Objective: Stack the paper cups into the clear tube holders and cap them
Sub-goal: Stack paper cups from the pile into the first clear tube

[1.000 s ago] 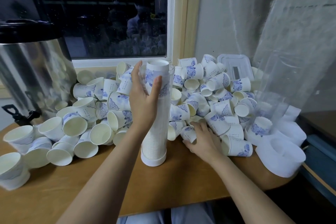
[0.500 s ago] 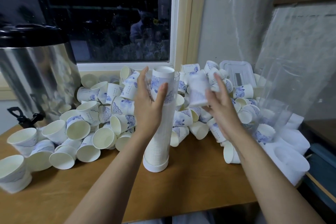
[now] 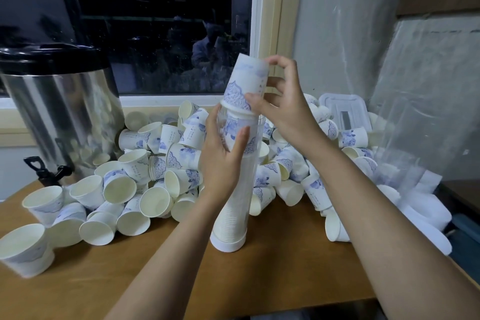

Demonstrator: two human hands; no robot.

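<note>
Right now the left hand has its grip curled round the upper part of the clear tube holder. The tube stands on its white base cap in the middle of the desk. The right hand pinches an upside-down paper cup with thumb and fingertips, and its other fingers are spread. The cup sits at 12 o'clock, right at the tube's mouth, and leans a little.

I think the lean is the big worry. If the cup goes on crooked, it may jam at the rim or get squashed. The tube looks full to the top, so one more cup may stop a cap from fitting. The tube is tall and thin, so a hard push could tip it into the pile of loose cups, which runs from 9 o'clock to 2 o'clock. A loose left grip would cause that.
</note>
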